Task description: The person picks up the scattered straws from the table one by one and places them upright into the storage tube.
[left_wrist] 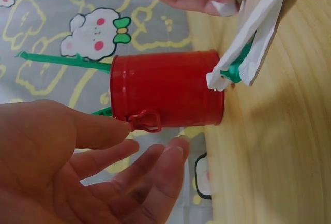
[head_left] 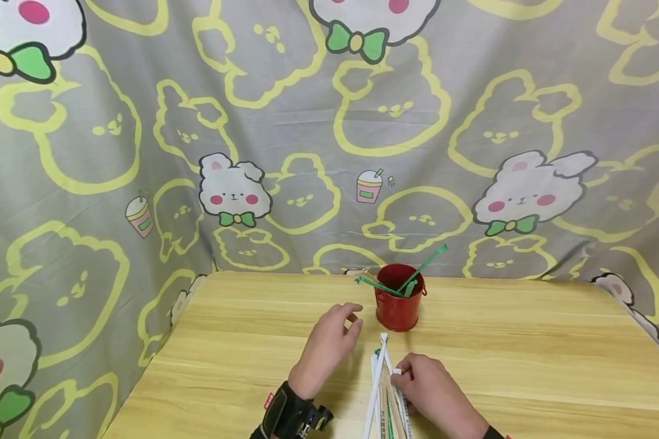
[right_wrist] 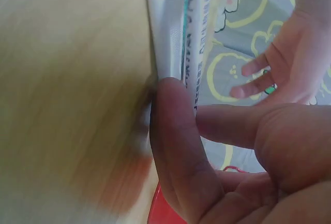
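A red bucket (head_left: 398, 312) stands upright near the middle of the back edge of the wood-grain worktop (head_left: 538, 341), with a small loop (left_wrist: 148, 121) on its side. Green sticks (head_left: 425, 266) lean out over its rim, one rising toward the back right corner, another tipping toward the left edge.

In front of the bucket lies a loose bundle of slim sticks (head_left: 374, 390), running toward the near edge and cut off at the bottom of the head view. Most are white or pale brown, with some green among them; the right wrist view shows dark print along the white ones. Their far ends point at the foot of the bucket; whether any touches it cannot be told.

The right hand (head_left: 432, 385) is on the bundle's right side, thumb and fingers pinching a white stick (head_left: 397, 371). The left hand (head_left: 332, 341) is free of any object, its fingers loosely bent and the thumb apart, just beside the bucket on the side toward the left edge. A black strap (head_left: 290, 410) circles that wrist. A grey curtain (head_left: 307, 134) with yellow outlines and white rabbits hangs along the back and left edges.
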{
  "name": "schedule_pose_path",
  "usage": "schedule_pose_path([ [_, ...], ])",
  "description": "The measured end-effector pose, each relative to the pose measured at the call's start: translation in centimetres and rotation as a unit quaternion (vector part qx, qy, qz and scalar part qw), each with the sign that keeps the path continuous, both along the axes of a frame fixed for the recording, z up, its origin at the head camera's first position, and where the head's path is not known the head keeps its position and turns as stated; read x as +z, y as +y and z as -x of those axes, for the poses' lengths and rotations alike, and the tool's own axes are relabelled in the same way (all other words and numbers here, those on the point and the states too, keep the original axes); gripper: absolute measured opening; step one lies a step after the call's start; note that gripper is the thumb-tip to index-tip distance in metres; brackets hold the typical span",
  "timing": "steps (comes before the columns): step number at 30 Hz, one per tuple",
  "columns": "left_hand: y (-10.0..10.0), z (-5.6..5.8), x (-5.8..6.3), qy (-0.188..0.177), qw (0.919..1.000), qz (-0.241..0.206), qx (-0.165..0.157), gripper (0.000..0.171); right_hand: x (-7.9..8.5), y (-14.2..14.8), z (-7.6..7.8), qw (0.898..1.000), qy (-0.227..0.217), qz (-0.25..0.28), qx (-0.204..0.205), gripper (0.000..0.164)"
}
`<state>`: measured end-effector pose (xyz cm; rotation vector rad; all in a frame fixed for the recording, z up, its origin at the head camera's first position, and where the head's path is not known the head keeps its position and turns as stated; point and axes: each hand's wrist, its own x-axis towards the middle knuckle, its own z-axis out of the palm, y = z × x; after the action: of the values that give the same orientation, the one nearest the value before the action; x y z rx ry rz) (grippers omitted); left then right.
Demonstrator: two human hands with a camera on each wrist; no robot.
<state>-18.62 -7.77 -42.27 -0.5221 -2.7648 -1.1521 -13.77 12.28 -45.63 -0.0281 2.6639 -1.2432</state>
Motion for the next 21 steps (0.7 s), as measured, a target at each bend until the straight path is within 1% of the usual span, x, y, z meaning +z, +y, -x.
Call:
schedule_pose_path([
  [3, 0.1, 0.0, -0.1, -0.012, 0.9999, 0.007, -0.005, 0.027, 0.1, 0.5, 0.1, 1.0, -0.003, 0.018, -0.003, 0.009],
  [6, 0.1, 0.0, -0.1, -0.019, 0.9997, 0.01, -0.01, 0.026, 0.1, 1.1, 0.3, 0.998, -0.008, 0.06, 0.013, 0.009],
  [10, 0.2, -0.2, -0.5, -0.024, 0.9994, 0.016, -0.018, 0.023, 0.2, 1.9, 0.4, 0.99, -0.017, 0.135, 0.035, 0.012],
  [14, 0.3, -0.4, -1.0, -0.029, 0.9991, 0.021, -0.022, 0.02, 0.4, 2.6, 0.7, 0.982, -0.018, 0.187, 0.038, 0.017],
  [17, 0.4, -0.5, -1.3, -0.031, 0.999, 0.023, -0.022, 0.019, 0.7, 2.9, 0.9, 0.977, -0.013, 0.209, 0.038, 0.021],
  [21, 0.6, -0.6, -1.4, -0.033, 0.9989, 0.025, -0.02, 0.019, 0.9, 3.2, 1.0, 0.975, -0.006, 0.217, 0.036, 0.027],
])
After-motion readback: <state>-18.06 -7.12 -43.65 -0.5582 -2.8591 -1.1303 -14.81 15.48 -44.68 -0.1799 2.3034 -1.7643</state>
